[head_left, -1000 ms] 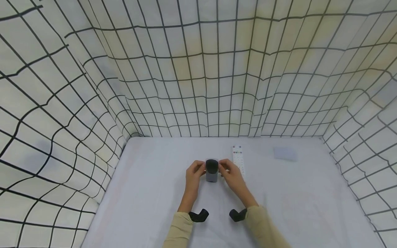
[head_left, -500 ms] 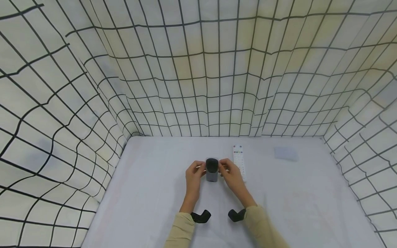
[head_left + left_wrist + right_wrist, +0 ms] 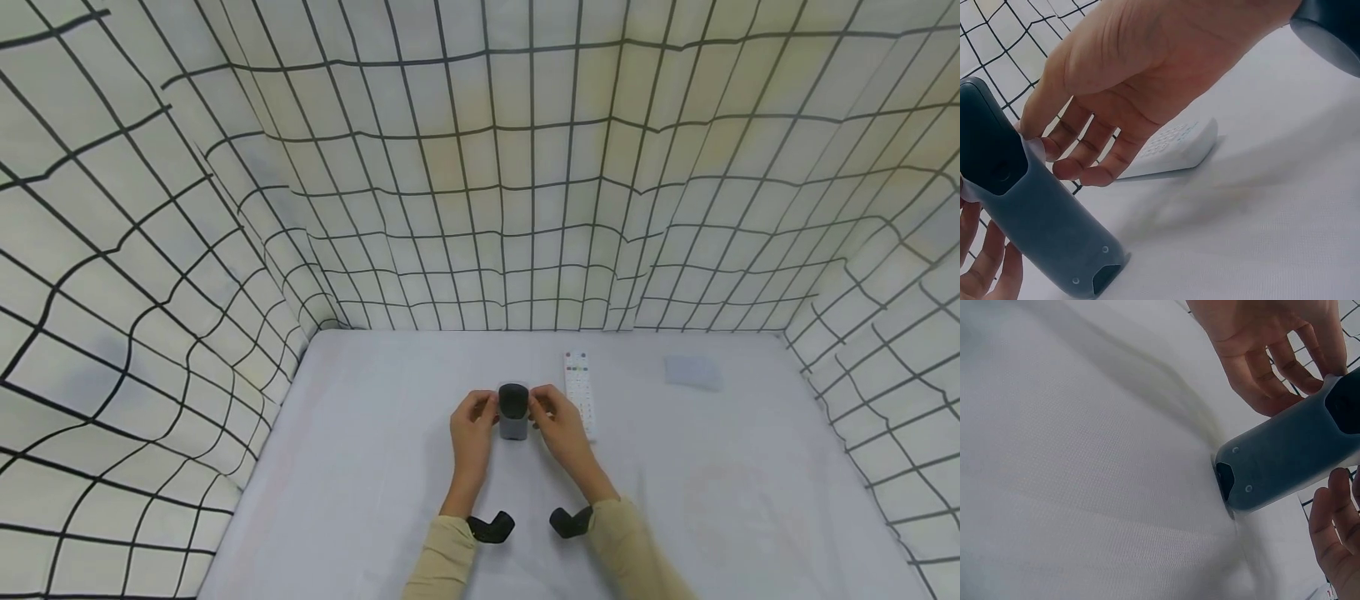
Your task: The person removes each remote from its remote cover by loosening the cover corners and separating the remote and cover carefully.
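A black remote control [image 3: 513, 401] sits inside a translucent silicone cover [image 3: 1054, 219], its upper part showing at the cover's opening. The cover stands with its lower end on the white cloth, leaning. On its left side my left hand [image 3: 471, 427] pinches the rim between thumb and finger. My right hand [image 3: 564, 431] pinches the opposite rim; in the left wrist view, this right hand [image 3: 1122, 75] has its other fingers loosely bent beside the cover. In the right wrist view the cover [image 3: 1285, 450] shows two small studs and a cut-out at its lower end.
Just beyond my right hand a white remote control [image 3: 577, 383] lies on the table [image 3: 360, 433]. A flat translucent sheet or pouch [image 3: 692, 372] lies farther right. Grid-patterned cloth walls [image 3: 525, 208] surround the back and sides. Black wrist cameras [image 3: 492, 527] sit at both wrists.
Both wrists have shifted slightly inward, the left one more. The hands keep their pinch on the cover, and the remote inside it looks almost unchanged.
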A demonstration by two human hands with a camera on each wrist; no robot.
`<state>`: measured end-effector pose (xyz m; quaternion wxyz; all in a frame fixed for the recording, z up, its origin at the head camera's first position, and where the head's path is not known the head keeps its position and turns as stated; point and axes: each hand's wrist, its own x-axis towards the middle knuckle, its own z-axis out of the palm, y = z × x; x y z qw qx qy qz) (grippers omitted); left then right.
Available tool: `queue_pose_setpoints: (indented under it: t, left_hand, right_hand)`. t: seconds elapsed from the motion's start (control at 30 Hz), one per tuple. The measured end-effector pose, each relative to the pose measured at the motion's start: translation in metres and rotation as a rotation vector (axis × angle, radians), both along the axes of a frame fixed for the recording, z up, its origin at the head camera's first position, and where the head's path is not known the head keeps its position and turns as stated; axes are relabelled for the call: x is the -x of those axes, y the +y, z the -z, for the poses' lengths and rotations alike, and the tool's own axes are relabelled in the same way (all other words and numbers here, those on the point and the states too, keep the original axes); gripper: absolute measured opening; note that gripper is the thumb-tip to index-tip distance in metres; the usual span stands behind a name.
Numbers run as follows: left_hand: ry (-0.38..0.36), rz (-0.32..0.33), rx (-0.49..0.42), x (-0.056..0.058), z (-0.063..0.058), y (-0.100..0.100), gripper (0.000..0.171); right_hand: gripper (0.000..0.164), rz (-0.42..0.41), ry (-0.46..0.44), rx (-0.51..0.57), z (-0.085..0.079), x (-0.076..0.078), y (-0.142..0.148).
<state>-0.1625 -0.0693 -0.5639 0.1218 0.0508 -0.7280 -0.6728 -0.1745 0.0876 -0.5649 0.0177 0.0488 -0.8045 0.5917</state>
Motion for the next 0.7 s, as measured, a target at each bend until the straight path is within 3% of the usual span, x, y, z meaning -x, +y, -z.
queue_pose_setpoints:
  t: [0.37, 0.7]
  left_hand:
    - [-0.001, -0.092, 0.171, -0.0007, 0.0031, 0.0056, 0.011]
    - [-0.010, -0.103, 0.203, -0.0014, 0.0053, 0.0071, 0.010]
  right_hand:
    - [0.011, 0.011, -0.003, -0.004, 0.0012, 0.0006, -0.0012]
    - [0.011, 0.004, -0.004, -0.007, 0.0023, -0.0006, -0.0004]
